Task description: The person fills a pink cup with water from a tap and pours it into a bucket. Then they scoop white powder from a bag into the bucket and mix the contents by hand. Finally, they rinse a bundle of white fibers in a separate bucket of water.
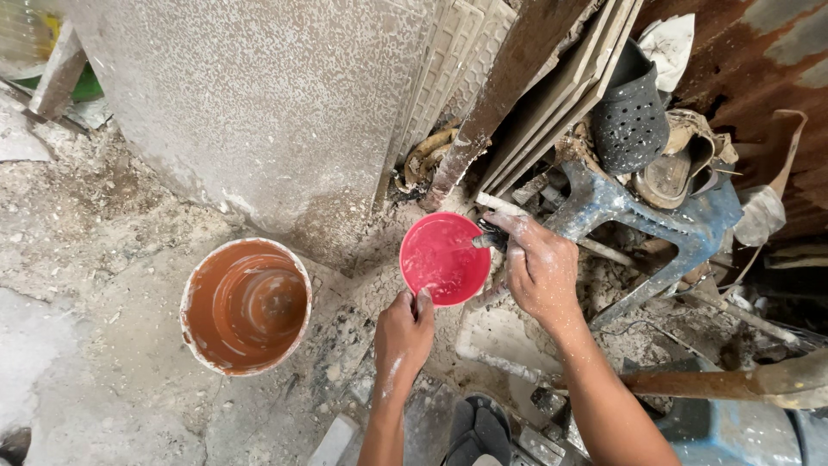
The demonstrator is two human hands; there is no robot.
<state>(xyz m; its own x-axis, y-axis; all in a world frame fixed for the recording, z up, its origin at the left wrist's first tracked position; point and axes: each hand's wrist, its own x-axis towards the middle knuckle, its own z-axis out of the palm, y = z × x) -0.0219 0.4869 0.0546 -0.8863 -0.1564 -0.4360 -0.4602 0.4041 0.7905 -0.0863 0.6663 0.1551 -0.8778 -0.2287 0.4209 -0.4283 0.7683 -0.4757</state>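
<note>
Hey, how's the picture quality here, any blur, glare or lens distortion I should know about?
Head view: soft, even daylight, no harsh glare; the round red plastic bowl and both hands are sharp. Wide-lens bending shows at the edges, where the grey speckled wall leans. The right side, behind the blue plastic stool, falls into darker shadow.

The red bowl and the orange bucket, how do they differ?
The red bowl is smaller and shallower; the orange bucket is larger and deeper. The bowl is held at its rim by the left hand, with the right hand holding a tool at its edge; the bucket stands untouched on the ground. Both are round, open and smeared with white.
</note>
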